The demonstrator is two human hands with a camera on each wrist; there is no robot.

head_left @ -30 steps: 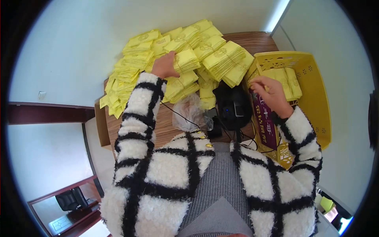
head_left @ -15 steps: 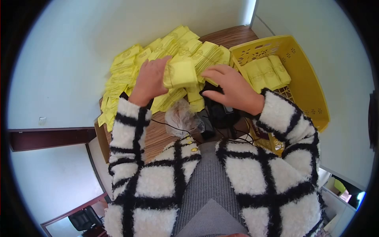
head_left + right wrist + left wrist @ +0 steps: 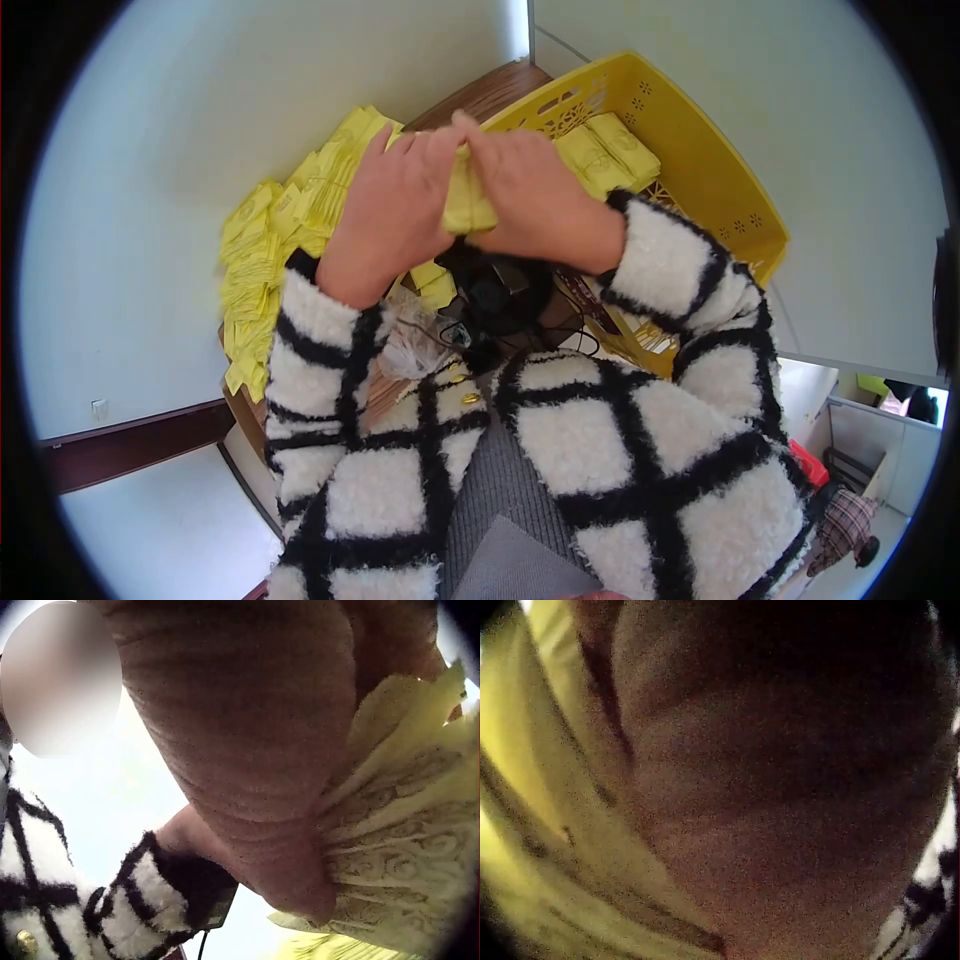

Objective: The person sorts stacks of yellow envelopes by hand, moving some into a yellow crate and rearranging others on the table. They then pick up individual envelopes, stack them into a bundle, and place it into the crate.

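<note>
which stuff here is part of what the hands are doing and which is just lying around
In use:
- yellow bundle, held between both hands
- left hand
- right hand
- yellow crate, bundles already inside
- pile of yellow bundles

Lying about:
- black device with cables
- clear plastic bag

left hand (image 3: 390, 205): no longer on the heap of yellow packets (image 3: 270, 250); it is up in front of the chest, gripping one side of a yellow bundle (image 3: 465, 200).
right hand (image 3: 530, 195): away from the yellow basket (image 3: 700, 150), now pressed against the bundle's other side.
yellow bundle: lifted off the heap, held between both hands.
</note>
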